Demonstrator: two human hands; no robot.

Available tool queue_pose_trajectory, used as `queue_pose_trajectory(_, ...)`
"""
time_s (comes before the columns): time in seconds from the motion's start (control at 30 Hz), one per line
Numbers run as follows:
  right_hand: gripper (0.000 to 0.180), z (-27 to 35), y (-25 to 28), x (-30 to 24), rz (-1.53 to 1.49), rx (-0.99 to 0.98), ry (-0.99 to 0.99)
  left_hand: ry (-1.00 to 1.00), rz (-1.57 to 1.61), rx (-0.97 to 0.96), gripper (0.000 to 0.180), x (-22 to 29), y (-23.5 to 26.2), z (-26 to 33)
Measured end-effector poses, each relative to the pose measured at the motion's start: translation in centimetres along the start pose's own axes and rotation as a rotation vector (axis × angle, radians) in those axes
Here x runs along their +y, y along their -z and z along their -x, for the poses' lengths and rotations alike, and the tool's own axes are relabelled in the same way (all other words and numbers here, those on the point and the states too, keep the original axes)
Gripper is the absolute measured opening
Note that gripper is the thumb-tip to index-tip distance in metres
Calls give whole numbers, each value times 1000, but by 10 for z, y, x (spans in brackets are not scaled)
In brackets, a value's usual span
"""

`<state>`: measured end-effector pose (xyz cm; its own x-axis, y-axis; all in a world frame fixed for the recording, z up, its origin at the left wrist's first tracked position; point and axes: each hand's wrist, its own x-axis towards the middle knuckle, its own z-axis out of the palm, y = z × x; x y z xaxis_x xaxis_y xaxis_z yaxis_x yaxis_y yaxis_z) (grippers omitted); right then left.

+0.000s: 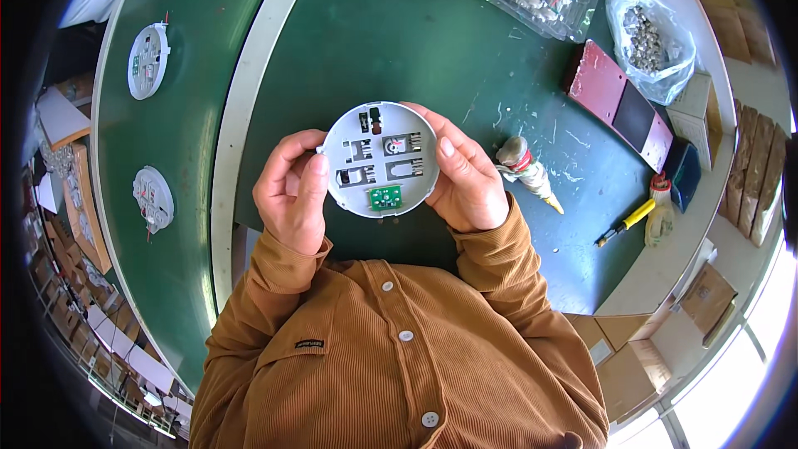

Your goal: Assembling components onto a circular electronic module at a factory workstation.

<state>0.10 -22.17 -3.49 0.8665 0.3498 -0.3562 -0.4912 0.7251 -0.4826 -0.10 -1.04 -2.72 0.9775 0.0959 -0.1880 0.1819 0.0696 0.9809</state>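
Two open cases [154, 199] lie well apart on the green belt [199, 33] at left. Over the surface [357, 33], the person's left hand [291, 195] and right hand [474, 183] hold a round white case [378, 160] at opposite edges — each grip closed on the rim, apparently to leave its inside uncovered — while a wrapped bottle [532, 175] lies handy at right.

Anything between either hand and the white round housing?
Nothing visible. The left hand holds the white round housing at its left edge and the right hand at its right edge, with no other object between.
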Motion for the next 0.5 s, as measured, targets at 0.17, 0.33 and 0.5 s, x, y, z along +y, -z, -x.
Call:
queue_pose_trajectory(0.17, 59, 2, 1, -1, 9, 28, 2, -16, 9, -18, 24, 0, -2, -1)
queue_pose_trajectory(0.33, 59, 0, 1, 1, 21, 35, -7, -10, -1, -36, 23, 0, 2, -2)
queue_pose_trajectory(0.5, 59, -1, 4, 2, 14, 19, 2, -27, 22, -54, 23, -1, 2, -3)
